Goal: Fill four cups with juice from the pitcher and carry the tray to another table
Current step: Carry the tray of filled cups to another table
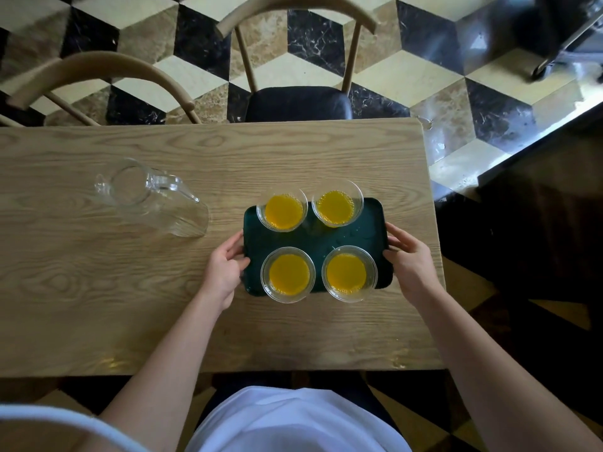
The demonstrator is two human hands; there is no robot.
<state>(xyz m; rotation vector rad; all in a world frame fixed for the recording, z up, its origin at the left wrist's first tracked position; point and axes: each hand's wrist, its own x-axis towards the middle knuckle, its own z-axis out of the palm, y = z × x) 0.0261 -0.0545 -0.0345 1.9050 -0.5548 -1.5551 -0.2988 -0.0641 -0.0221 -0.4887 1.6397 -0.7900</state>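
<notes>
Stage: pouring is looking finished; all four cups are showing juice, and the carry is not yet begun.
Tray (342,238): dark green, glossy, rounded corners, low rim; sitting flat on the desk (130,288) near its right end.
Cups: clear plastic with ribbed walls, wide mouths; far left cup (282,211), far right cup (336,207), near left cup (289,275), near right cup (347,273). The far pair is overhanging the tray's back edge as seen from above; the near pair is crowding the front rim.
Juice: opaque orange, filling each cup to a fair level.
Left hand (225,272): fingers curling onto the tray's left edge, gripping it lightly.
Right hand (409,257): fingers wrapping the right edge, thumb on top.
Pitcher (153,197): clear glass, empty, standing well apart to the left.
Risk, tilt: lifting one side first is likely sending juice sloshing over those wide rims.
Risk, slide: light cups on a slick tray are probably skating toward the lower edge.
Risk, floor: polished patterned tile (375,76); any spill is making it slippery underfoot.
Risk, chairs: two wooden chairs (293,60) are standing close behind the desk, narrowing any route on that side.
</notes>
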